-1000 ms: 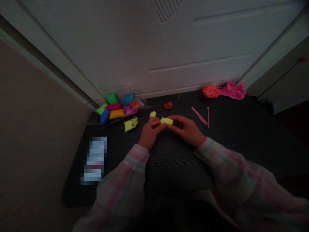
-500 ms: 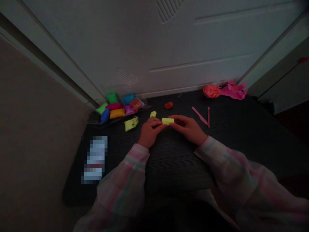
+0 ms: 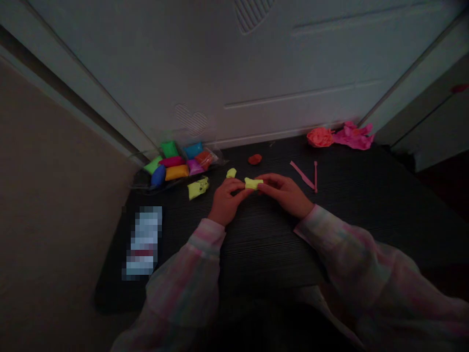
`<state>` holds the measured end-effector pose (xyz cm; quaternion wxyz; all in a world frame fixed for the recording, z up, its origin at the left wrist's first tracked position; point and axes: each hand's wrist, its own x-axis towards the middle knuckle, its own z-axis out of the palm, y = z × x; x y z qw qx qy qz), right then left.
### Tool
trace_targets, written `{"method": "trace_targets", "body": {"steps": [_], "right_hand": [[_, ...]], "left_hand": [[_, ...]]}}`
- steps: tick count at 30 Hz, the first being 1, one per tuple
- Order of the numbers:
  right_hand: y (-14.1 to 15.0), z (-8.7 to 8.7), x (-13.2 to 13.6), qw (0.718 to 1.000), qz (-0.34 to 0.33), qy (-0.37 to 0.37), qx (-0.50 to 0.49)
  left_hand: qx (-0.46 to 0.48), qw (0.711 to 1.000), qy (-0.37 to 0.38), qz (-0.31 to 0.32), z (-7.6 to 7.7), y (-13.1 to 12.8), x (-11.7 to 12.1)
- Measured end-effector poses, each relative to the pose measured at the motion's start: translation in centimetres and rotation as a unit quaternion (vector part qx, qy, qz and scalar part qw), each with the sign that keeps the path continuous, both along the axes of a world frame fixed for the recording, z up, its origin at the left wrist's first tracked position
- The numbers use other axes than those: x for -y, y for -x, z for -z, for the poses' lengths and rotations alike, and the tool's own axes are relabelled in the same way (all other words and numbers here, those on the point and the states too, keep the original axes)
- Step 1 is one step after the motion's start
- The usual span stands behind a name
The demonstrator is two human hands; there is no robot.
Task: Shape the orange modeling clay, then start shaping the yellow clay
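Note:
Between my two hands is a small block of yellow modelling clay (image 3: 253, 184). My left hand (image 3: 227, 199) pinches its left end, and my right hand (image 3: 287, 193) pinches its right end with thumb and fingers. A smaller yellow clay lump (image 3: 231, 173) lies on the dark table just beyond my left fingers. To the left of that hand rests a torn yellow clay packet (image 3: 198, 188). A flattened red clay piece (image 3: 255, 159) sits a little behind the block.
A clear bag of several coloured clay packets (image 3: 177, 172) lies at the back left. Two pink modelling tools (image 3: 303, 175) are right of my hands. An orange-pink clay piece (image 3: 320, 137) and crumpled pink material (image 3: 354, 136) sit by the white door (image 3: 267, 117). A blurred-out pale object (image 3: 144, 242) lies left.
The yellow clay has changed shape slightly; its top edge now dips in the middle, with the left corner raised. Both hands keep hold of it in nearly the same place.

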<state>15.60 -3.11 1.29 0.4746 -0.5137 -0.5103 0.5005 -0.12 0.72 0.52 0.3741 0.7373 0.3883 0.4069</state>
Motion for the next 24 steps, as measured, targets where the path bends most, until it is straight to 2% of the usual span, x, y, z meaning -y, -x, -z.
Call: {"method": "trace_targets", "body": {"steps": [5, 9, 14, 20, 24], "right_hand": [[-0.02, -0.38, -0.12, 1.000, 0.004, 0.005, 0.005], [0.04, -0.16, -0.17, 1.000, -0.018, -0.003, 0.010], [0.06, 0.32, -0.14, 1.000, -0.017, -0.017, -0.011], [0.04, 0.18, -0.18, 0.999, 0.002, -0.020, 0.031], [0.21, 0.23, -0.19, 1.000, 0.002, -0.009, 0.011]], "left_hand": [[-0.025, 1.000, -0.011, 0.007, -0.14, -0.12, 0.16], [-0.034, 0.999, -0.019, -0.006, -0.09, -0.19, 0.35], [-0.023, 1.000, -0.002, -0.010, -0.11, -0.15, 0.33], [-0.028, 0.999, 0.030, 0.008, -0.47, -0.27, 0.41], [-0.028, 0.999, 0.031, 0.002, -0.34, -0.30, 0.41]]}}
